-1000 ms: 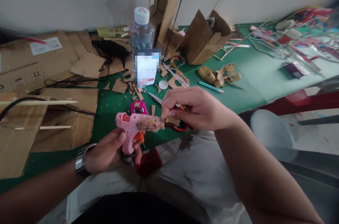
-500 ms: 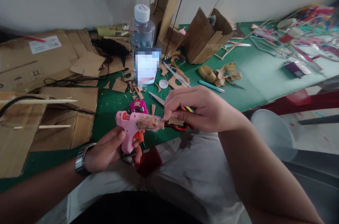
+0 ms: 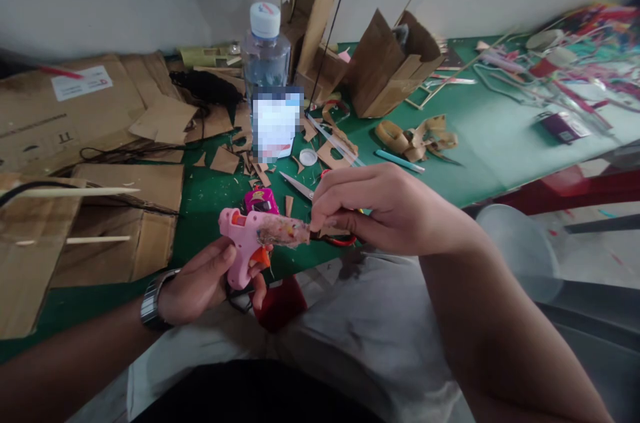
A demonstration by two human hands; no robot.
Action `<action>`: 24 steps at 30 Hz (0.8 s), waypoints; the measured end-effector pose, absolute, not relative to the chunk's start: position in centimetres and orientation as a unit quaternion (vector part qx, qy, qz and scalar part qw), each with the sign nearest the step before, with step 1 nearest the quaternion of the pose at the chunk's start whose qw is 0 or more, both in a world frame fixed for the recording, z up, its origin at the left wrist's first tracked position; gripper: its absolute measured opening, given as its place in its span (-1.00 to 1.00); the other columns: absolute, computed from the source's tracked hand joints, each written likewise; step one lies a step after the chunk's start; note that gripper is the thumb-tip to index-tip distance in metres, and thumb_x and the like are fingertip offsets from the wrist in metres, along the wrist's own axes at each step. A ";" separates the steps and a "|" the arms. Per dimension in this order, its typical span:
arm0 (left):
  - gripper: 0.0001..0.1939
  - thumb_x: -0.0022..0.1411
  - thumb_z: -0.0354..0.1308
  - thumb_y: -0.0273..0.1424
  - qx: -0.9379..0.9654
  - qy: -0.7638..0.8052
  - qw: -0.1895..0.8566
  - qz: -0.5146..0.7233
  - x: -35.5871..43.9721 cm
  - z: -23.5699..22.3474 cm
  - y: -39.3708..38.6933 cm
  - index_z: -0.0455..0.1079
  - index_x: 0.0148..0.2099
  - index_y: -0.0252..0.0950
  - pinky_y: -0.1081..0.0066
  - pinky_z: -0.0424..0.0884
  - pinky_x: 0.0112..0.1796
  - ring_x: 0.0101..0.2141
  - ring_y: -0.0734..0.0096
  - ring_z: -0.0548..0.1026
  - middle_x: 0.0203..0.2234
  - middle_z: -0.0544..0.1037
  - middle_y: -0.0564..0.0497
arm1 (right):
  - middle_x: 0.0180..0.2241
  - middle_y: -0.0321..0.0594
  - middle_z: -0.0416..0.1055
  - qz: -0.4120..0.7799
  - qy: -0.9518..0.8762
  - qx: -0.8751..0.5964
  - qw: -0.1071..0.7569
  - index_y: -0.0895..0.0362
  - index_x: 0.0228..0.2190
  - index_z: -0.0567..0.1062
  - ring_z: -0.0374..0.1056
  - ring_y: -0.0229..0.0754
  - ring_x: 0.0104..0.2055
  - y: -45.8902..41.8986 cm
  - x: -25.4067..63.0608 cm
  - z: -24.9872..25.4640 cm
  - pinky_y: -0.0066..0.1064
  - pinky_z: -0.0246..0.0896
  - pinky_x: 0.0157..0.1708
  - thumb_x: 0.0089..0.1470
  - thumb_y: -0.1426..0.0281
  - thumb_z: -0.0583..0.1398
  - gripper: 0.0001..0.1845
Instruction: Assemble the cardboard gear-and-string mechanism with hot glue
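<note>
My left hand (image 3: 200, 280) is wrapped round the handle of a pink glue gun (image 3: 240, 246) with an orange trigger. The gun's barrel is smeared with brownish residue, and its nozzle end points right. At that end my right hand (image 3: 370, 206) is closed in a pinch; what its fingertips hold, if anything, is hidden. Scissors (image 3: 296, 186) lie behind the right hand, with their blades showing and their handles partly covered. Just beyond the gun sits a small magenta box (image 3: 261, 201).
Cut cardboard pieces (image 3: 225, 160) litter the green table (image 3: 205, 210). A water bottle (image 3: 266, 53) stands behind a blurred, lit screen (image 3: 277, 126). Cardboard boxes (image 3: 125, 210) fill the left side; a roll of tan ribbon (image 3: 400, 140), a paper bag (image 3: 395, 70) and craft materials lie rightward.
The right hand has shifted very slightly down and right at the nozzle. The left hand keeps its hold on the glue gun, and the view has moved a little.
</note>
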State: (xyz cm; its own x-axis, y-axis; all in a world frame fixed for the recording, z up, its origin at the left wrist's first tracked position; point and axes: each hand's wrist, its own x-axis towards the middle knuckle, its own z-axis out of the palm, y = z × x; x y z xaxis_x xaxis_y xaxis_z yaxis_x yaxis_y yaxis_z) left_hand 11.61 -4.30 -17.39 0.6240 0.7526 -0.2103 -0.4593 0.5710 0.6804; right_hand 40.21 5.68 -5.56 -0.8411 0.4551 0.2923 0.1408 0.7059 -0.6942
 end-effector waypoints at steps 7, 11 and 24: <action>-0.58 0.49 0.20 -0.01 0.301 0.251 0.845 0.362 11.7 -17.5 -4.3 0.57 -0.04 -0.28 0.33 0.54 -0.32 -0.40 0.29 0.68 -0.29 0.48 0.04 | -0.24 -0.13 0.60 0.340 -0.899 -0.175 0.215 0.17 -0.21 0.60 0.51 -0.25 -0.22 5.5 40.3 -5.4 -0.42 0.37 -0.19 0.45 0.54 0.16 -0.79; -0.57 0.48 0.20 0.00 0.305 0.241 0.849 0.358 11.9 -17.2 -4.1 0.54 -0.07 -0.31 0.32 0.54 -0.34 -0.43 0.30 0.67 -0.29 0.46 0.05 | -0.24 -0.12 0.61 0.337 -0.901 -0.176 0.208 0.18 -0.21 0.60 0.52 -0.25 -0.21 5.5 40.3 -5.3 -0.43 0.37 -0.20 0.45 0.54 0.15 -0.77; -0.61 0.54 0.13 -0.07 0.293 0.231 0.851 0.370 11.3 -16.9 -3.8 0.45 -0.16 -0.32 0.32 0.48 -0.34 -0.40 0.28 0.67 -0.28 0.51 0.04 | -0.39 -0.30 0.52 0.457 -0.800 -0.235 0.310 0.15 -0.20 0.61 0.40 -0.36 -0.41 6.6 41.4 -6.6 -0.51 0.32 -0.38 0.43 0.42 0.24 -0.87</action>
